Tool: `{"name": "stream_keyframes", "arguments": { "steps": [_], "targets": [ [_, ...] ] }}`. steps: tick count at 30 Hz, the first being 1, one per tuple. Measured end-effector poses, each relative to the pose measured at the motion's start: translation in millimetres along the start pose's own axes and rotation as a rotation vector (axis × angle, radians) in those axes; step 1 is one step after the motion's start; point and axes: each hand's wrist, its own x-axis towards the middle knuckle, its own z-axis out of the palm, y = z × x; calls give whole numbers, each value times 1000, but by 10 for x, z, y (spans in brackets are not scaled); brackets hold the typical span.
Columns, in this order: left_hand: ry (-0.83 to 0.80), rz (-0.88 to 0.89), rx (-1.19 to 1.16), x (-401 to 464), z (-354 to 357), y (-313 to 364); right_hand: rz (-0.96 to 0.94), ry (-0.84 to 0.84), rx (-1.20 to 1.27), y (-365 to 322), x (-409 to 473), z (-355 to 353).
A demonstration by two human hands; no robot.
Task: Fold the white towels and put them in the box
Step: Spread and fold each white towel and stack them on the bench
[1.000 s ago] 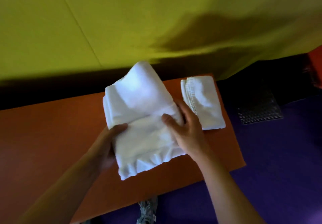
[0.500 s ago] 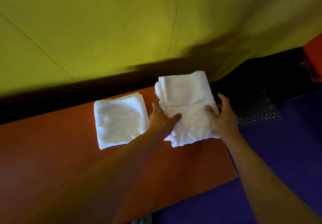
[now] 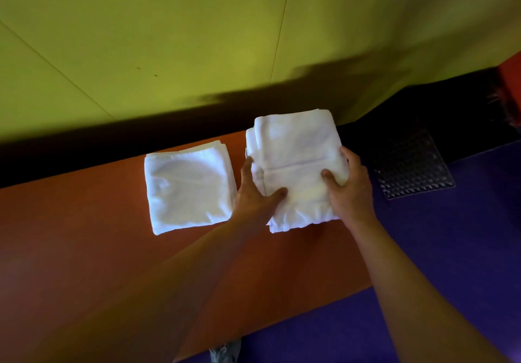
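Observation:
Two folded white towels lie on the orange table [image 3: 98,249]. The right towel stack [image 3: 293,148] sits near the table's far right corner, and I grip it from both sides. My left hand [image 3: 253,193] holds its left edge with the thumb pressed on top. My right hand [image 3: 351,186] holds its right edge, thumb on top and fingers curled round the side. The left towel [image 3: 189,185] lies flat and untouched just beside my left hand. No box is in view.
A yellow-green wall [image 3: 197,38] rises right behind the table. Purple floor [image 3: 451,235] lies to the right, with a dark grated mat [image 3: 411,165] on it. A red-orange object [image 3: 511,89] shows at the far right edge.
One second ago both hands pressed on a larger towel in the middle. Now they grip the right stack, and a smaller folded towel lies at the left. Hardly any movement in the last half second.

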Motion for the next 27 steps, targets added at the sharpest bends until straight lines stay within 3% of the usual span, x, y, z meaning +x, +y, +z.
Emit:
{"name": "stream_keyframes", "arguments": {
  "steps": [6,13,19,27],
  "targets": [
    [-12,-37,22,-4,-12,103,-45,54,17,-20,-53,-1],
    [101,89,-77,-267,-290,213,-185,157,192,-356,-432,-23],
    [265,68,-44,-609,-1274,-115,-318,99,297,-1010,-869,678],
    [529,-48,101,-832,-2817,-944,-403,-238,305,-1990,-1536,2063]
  ]
}}
